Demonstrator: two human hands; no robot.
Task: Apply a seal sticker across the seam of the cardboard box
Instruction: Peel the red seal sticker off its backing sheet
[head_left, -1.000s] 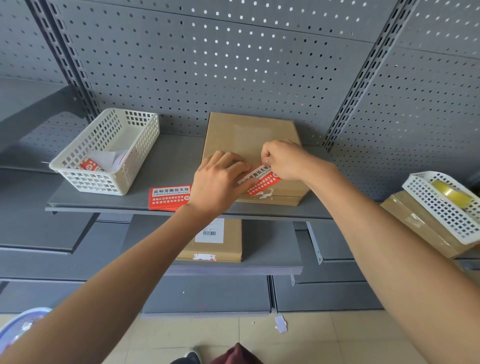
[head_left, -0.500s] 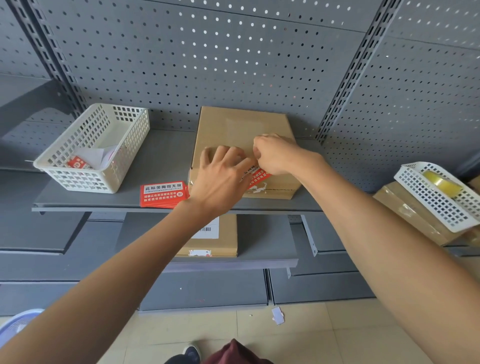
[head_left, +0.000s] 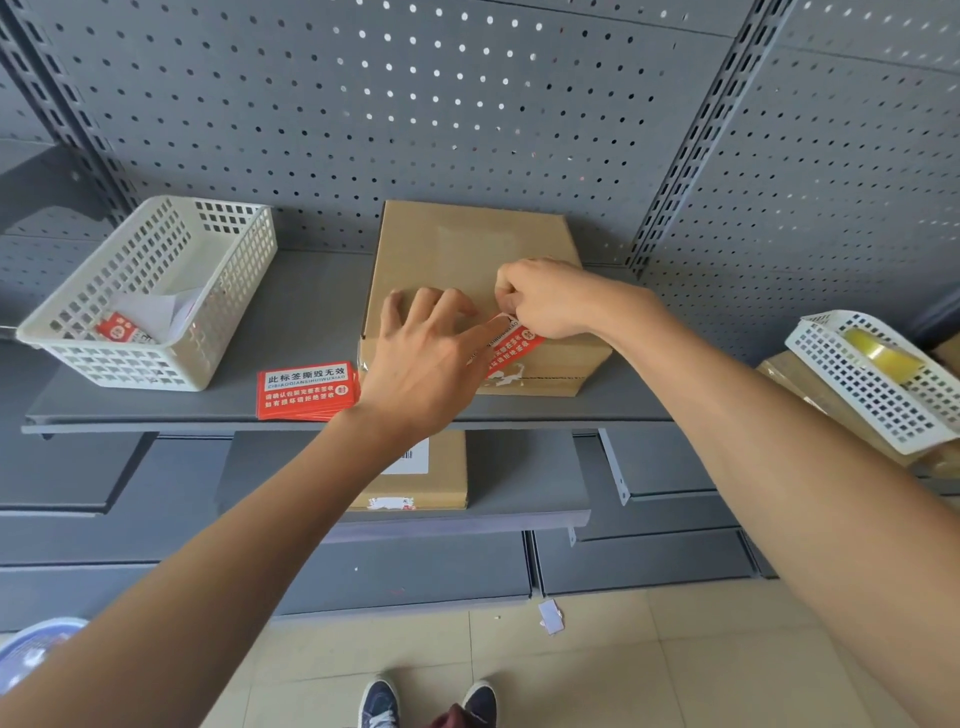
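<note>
The right hand (head_left: 545, 299) pinches the upper end of the red sticker (head_left: 511, 351) with curled fingers, at the box's (head_left: 467, 249) near top edge. The left hand (head_left: 426, 358) lies spread, fingers fanned on the box top, its forefinger pressing the sticker down. The sticker slants over the front edge onto the front face. The box sits on a grey shelf (head_left: 306, 306). Just left of it lies a stack of stickers (head_left: 306, 389), and further left a white basket (head_left: 150, 296).
</note>
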